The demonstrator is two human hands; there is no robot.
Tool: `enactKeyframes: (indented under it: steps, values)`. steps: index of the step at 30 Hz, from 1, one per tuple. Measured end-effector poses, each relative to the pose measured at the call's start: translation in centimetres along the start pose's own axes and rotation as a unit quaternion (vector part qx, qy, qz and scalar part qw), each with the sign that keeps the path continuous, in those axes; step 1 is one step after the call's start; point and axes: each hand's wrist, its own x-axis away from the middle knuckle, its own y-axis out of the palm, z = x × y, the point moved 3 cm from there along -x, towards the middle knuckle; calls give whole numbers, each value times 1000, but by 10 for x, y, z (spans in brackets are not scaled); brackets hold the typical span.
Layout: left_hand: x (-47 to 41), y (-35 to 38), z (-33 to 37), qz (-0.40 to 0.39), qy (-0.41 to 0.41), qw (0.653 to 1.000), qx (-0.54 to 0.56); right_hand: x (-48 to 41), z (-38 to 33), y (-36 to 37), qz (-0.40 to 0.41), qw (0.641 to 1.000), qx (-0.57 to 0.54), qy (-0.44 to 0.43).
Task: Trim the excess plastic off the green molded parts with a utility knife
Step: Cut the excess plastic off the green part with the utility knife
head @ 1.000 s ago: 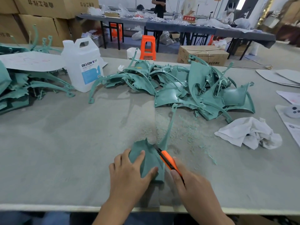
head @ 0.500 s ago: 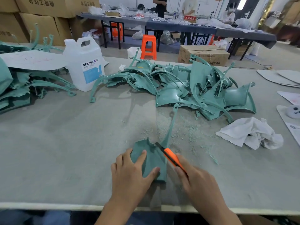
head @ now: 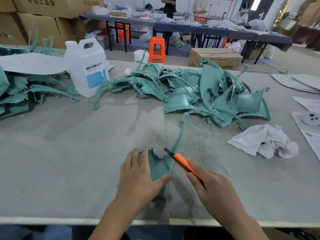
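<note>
A green molded part [head: 160, 166] lies on the grey table near the front edge, its long thin arm reaching away toward the pile. My left hand [head: 138, 177] holds the part's wide panel, fingers over the far side and thumb along its right edge. My right hand [head: 213, 189] grips an orange utility knife [head: 183, 163]. The dark blade tip sits at the panel's right edge, where the arm begins. A large heap of green molded parts [head: 207, 94] fills the middle of the table.
More green parts [head: 20, 90] lie at the left under a white sheet. A white jug [head: 86, 66] stands behind them. A crumpled white cloth [head: 265, 141] lies at the right. Green shavings [head: 195, 137] litter the table around the part. People work at far tables.
The knife has slid back along the part's right edge toward me, and my right hand has drawn back with it. My left hand keeps its hold on the panel.
</note>
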Motion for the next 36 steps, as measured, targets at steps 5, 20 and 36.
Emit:
enactKeyframes:
  steps: [5,20,36]
  values:
    - [-9,17,15,-32,1,999,-8,-8,4,2,-31,999,27,-9]
    - [-9,20,7,-17,14,1000,-17,-43,21,-54,113,984,116,-77]
    - [-8,14,7,-35,15,999,-35,-52,16,-26,-35,979,160,-124]
